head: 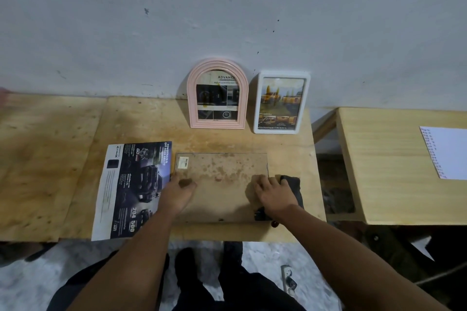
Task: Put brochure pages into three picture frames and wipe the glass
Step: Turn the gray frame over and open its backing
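Left hand (178, 190) lay palm-down, fingers loosely spread, on the left part of the clear glass pane (222, 174); right hand (271, 193) lay likewise flat on its right part, gripping nothing, its outer edge beside a dark cloth (294, 187) at 3 o'clock of the pane. The pane rested flat on the wooden table (141, 118). A brochure page (131, 189) lay at 9 o'clock. At 12 o'clock, a pink arched frame (217, 94) and a white frame (281, 102), both filled, leaned on the wall (227, 7).
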Tool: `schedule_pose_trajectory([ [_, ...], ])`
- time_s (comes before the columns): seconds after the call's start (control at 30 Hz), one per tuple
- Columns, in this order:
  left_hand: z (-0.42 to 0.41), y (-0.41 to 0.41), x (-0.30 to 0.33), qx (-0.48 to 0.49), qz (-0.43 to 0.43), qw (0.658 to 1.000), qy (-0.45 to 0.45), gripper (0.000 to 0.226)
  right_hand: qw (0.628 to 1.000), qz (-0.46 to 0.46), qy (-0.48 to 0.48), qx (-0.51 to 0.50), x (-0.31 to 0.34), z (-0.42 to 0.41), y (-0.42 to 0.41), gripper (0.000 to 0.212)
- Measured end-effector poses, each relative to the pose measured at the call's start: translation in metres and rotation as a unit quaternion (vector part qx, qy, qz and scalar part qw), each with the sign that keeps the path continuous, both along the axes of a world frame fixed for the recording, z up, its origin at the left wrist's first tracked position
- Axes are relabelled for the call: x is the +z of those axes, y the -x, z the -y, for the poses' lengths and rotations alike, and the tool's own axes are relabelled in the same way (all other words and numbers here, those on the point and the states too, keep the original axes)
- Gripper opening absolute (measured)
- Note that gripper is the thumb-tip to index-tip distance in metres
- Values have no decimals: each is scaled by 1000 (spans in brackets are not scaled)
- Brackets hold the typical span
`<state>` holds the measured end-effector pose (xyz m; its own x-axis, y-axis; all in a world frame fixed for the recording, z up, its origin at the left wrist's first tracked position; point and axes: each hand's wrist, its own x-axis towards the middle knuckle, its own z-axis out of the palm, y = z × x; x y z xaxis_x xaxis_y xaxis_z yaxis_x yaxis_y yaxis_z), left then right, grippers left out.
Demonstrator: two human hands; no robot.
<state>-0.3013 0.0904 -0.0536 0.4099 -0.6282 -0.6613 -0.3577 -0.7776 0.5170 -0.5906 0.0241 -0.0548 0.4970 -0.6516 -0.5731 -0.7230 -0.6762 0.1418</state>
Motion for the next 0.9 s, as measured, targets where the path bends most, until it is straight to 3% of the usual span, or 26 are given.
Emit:
schedule_pose_trajectory([
  [0.1,0,0,-2,2,2,1000,-6,77,1000,13,16,-11,0,0,6,59],
  [0.27,1,0,-3,-4,1,1000,-5,74,999,31,-11,-41,-8,-3,19,70],
  [0.63,0,1,-3,-13,-3,1000,-7,77,981,121,-16,-148,-1,-21,28,61],
  [0.8,0,5,-1,-19,-4,1000,1,79,931,191,-32,-310,0,-26,18,45],
  [0.9,0,3,-4,-19,-19,1000,-4,82,868,235,-48,-434,1,-24,9,24],
])
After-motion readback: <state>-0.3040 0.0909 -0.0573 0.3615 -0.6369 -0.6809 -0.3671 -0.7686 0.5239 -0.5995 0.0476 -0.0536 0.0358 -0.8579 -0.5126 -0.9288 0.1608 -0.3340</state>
